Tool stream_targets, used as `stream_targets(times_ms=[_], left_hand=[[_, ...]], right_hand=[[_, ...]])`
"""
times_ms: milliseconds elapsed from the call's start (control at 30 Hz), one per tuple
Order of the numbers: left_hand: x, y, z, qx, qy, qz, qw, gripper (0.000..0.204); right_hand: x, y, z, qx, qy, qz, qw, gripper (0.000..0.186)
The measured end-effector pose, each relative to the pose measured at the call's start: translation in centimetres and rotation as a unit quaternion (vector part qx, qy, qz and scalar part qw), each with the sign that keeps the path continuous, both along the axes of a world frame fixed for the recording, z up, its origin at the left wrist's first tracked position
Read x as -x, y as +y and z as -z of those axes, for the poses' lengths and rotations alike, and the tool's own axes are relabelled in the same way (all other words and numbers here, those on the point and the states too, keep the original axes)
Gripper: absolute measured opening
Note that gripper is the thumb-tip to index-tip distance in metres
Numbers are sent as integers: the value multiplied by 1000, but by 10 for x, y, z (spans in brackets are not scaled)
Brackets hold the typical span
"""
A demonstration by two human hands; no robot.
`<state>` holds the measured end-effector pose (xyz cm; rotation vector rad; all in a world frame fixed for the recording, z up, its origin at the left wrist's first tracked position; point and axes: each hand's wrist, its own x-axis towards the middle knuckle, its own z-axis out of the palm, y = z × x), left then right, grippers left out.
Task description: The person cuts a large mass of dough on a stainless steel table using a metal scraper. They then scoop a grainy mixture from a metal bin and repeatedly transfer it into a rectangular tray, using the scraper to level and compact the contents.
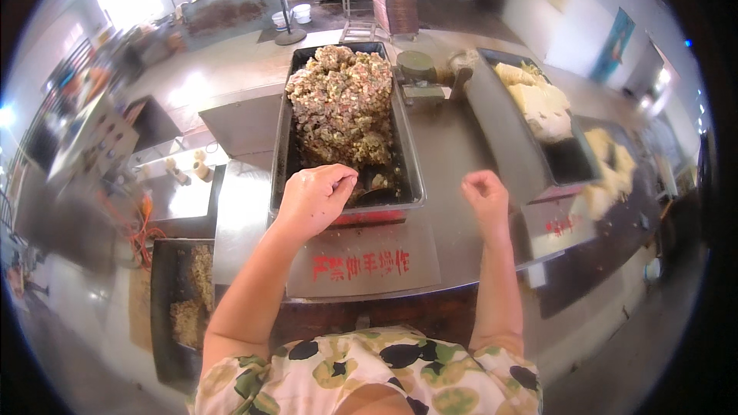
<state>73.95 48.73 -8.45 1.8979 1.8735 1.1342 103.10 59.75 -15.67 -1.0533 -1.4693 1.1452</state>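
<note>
My left hand (319, 198) is closed at the near rim of a deep dark tray (416, 169), its curled fingers over the tray; what they hold, if anything, is hidden. The tray holds a heaped, chunky mixture (338, 104) of pale, pink and greenish bits, with some dark bottom showing near me. My right hand (484, 200) hovers right of that tray above the steel worktop (442, 161), fingers curled together, contents hidden. A steel plate (361, 234) with red lettering lies below my left hand.
At right stands a metal bin (515, 138) of pale blocks, beside more pale pieces (611, 177). A green-topped device (419, 65) sits behind the worktop. At lower left are a dark tray (169, 300) with crumbs and orange cords (142, 227). A rack trolley (393, 8) stands farther back.
</note>
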Motion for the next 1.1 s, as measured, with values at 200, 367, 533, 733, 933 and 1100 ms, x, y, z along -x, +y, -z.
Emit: stream_targets(times_ms=[200,367,533,733,933,1100], left_hand=[[4,-6,3,-36,-56,6,998,12],[51,-27,12,-188,-403,-25,896,16],[155,-90,90,-53,-297,-326,896,21],[186,-121,225,260,-52,-346,900,46],[176,-61,229,406,-37,-305,861,43],[217,-59,285,366,-38,-293,883,43]], right_hand=[[91,-13,-65,-176,29,-142,974,6],[125,-31,-63,-99,-100,-178,974,9],[135,-47,-65,-194,-203,-150,948,16],[151,-47,-72,-241,-312,-178,902,20],[144,-37,-71,-245,-357,-151,889,20],[145,-25,-68,-249,-363,-148,886,25]])
